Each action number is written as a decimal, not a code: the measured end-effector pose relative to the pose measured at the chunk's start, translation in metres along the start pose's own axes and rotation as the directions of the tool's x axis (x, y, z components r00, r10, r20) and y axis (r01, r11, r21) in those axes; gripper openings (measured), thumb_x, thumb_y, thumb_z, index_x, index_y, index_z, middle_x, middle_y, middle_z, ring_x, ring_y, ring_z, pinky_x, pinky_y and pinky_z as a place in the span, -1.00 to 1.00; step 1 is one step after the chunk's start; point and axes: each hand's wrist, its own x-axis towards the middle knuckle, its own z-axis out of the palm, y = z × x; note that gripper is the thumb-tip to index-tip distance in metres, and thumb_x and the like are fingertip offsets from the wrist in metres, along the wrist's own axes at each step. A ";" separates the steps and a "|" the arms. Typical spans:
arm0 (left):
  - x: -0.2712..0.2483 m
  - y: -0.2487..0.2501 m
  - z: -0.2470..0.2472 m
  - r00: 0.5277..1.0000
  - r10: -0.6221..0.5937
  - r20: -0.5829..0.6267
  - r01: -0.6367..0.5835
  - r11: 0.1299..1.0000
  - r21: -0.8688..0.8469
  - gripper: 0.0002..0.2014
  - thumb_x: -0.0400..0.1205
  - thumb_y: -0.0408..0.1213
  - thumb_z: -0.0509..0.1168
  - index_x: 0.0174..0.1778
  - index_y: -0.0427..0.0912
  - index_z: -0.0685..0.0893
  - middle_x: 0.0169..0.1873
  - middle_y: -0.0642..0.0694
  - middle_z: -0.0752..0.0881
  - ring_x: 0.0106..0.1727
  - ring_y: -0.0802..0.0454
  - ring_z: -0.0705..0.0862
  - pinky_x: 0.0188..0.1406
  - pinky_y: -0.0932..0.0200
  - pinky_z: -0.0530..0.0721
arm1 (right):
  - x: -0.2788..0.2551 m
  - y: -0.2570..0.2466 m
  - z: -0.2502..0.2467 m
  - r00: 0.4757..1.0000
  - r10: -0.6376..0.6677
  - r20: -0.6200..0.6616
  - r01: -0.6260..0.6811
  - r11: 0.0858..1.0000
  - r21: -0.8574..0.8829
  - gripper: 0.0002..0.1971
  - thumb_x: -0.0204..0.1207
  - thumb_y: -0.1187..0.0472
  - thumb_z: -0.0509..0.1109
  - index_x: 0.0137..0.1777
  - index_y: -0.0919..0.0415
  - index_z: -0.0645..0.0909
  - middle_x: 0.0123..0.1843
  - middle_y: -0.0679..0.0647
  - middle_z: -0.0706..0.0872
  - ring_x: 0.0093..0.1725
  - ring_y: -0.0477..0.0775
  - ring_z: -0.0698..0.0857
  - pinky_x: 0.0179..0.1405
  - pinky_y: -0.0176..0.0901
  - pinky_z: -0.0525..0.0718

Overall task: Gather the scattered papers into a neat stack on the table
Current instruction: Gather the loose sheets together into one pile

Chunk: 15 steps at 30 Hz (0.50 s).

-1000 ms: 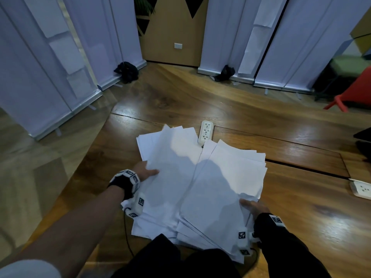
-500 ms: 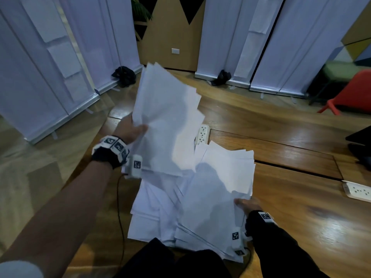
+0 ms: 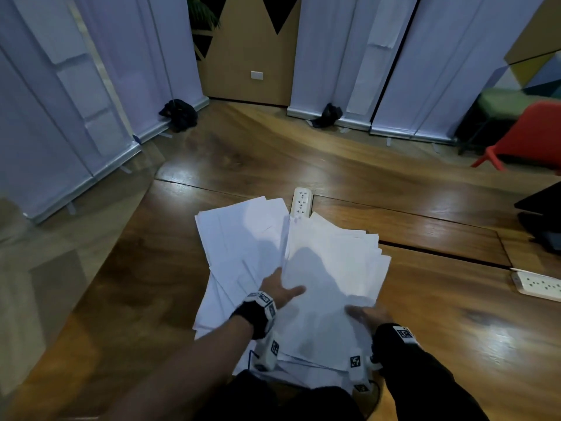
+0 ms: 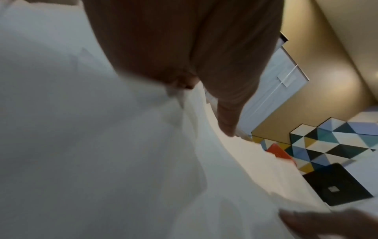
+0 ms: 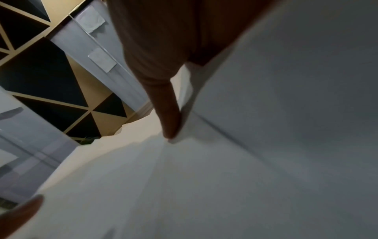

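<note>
White papers cover the near middle of the wooden table [image 3: 440,323]. A loose pile [image 3: 239,238] lies flat on the left, its sheets fanned out. A thicker bundle [image 3: 331,268] overlaps it on the right, with uneven edges. My left hand [image 3: 280,291] grips the bundle's left edge, thumb on top and fingers hidden beneath. My right hand [image 3: 364,312] grips its near right edge the same way. The left wrist view shows my left thumb [image 4: 227,119] pressed on the paper [image 4: 102,145]. The right wrist view shows my right thumb [image 5: 170,124] on the sheets [image 5: 266,129].
A white power strip [image 3: 300,203] lies just beyond the papers, and another [image 3: 537,285] sits at the right edge. A black device [image 3: 543,217] is at the far right. The table's left edge drops to the floor. A red chair [image 3: 528,138] stands behind.
My left hand raised a sheaf from the left pile, then brought it down to the right. It now grips the right bundle's left edge. My right hand kept its hold.
</note>
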 end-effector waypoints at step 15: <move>0.004 -0.078 -0.078 0.799 -0.284 -0.531 0.340 0.940 0.008 -0.38 0.45 0.00 0.40 0.34 -0.27 0.45 0.36 -0.34 0.40 0.37 -0.38 0.40 0.33 -0.19 0.46 | -0.005 -0.004 -0.028 0.986 0.038 -0.165 -0.085 0.955 -0.284 -0.38 0.49 0.21 0.43 0.51 0.42 0.37 0.43 0.41 0.55 0.32 0.44 0.61 0.24 0.06 0.60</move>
